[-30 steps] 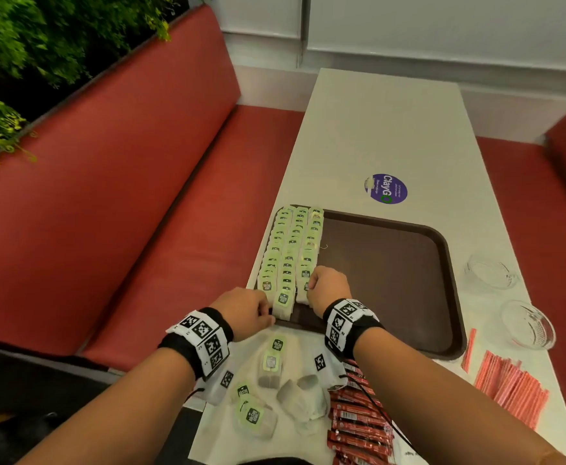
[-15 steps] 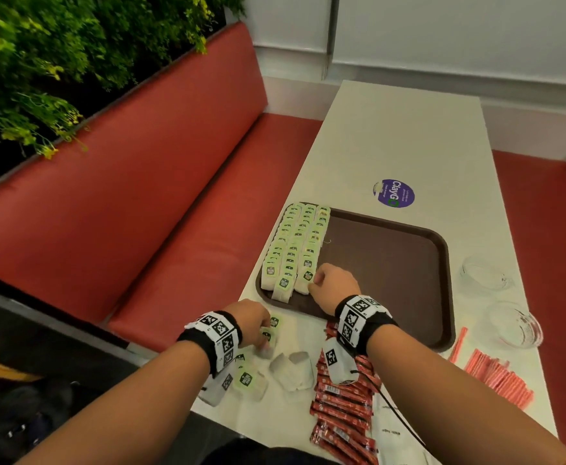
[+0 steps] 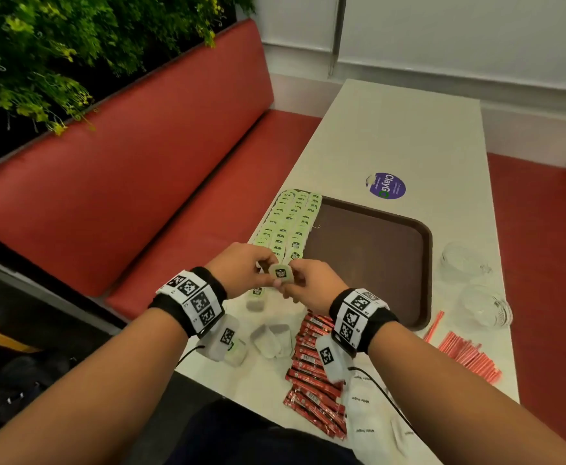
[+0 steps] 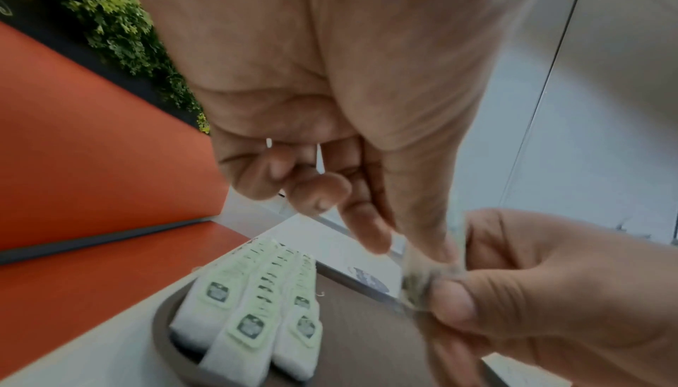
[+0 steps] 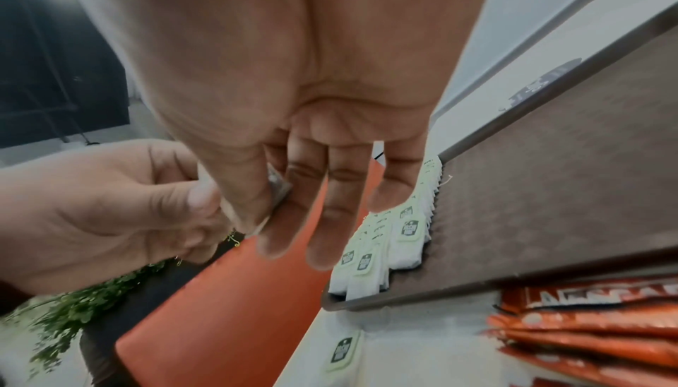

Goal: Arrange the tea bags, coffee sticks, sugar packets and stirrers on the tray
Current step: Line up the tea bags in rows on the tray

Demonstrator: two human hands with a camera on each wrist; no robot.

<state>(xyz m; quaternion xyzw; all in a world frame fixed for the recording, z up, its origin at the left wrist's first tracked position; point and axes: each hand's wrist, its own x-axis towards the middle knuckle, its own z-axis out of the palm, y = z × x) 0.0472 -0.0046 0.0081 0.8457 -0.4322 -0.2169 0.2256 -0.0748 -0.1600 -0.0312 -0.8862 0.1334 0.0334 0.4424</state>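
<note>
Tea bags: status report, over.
Left hand and right hand both pinch one tea bag, held above the tray's near left corner. Three tea-bag rows fill its left side. Nothing in the way.

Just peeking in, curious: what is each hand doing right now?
Left hand: pinching one side of a tea bag.
Right hand: pinching the other side of the same tea bag.
</note>
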